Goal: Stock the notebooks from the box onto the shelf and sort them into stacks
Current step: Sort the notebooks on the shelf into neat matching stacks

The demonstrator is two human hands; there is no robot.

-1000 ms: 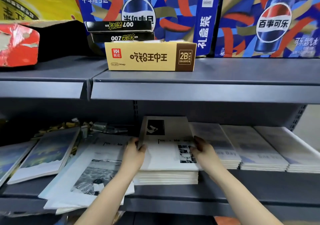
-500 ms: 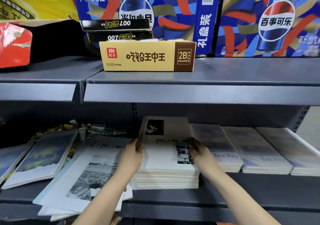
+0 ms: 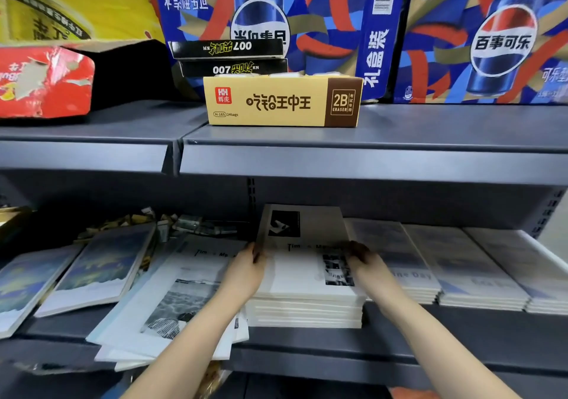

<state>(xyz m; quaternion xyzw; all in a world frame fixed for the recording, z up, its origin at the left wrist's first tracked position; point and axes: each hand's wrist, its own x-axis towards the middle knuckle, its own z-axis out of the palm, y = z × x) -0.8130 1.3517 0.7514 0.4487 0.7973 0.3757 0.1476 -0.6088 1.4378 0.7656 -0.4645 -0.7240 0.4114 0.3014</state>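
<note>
A squared stack of white notebooks [image 3: 302, 278] with a black photo on the cover sits in the middle of the lower grey shelf [image 3: 399, 346]. My left hand [image 3: 246, 271] presses against the stack's left edge. Against its right edge lies my right hand [image 3: 368, 268], so the stack is clasped between both. To the left, loose notebooks of the same design [image 3: 172, 300] lie fanned and crooked over the shelf's front lip. Further left are blue-covered notebooks [image 3: 101, 263]. Three neat stacks of pale blue notebooks [image 3: 455, 263] fill the right side.
The upper shelf [image 3: 368, 159] overhangs close above the notebooks. On it stand a yellow eraser box [image 3: 282, 102], two black boxes [image 3: 227, 57], Pepsi cartons [image 3: 491, 36] and a torn red carton [image 3: 43, 82]. Small crumpled packets [image 3: 190, 225] lie at the back of the lower shelf.
Both hands stay on the sides of the middle stack with barely any shift. The view has tilted slightly, so the stack sits a little lower in the frame.
</note>
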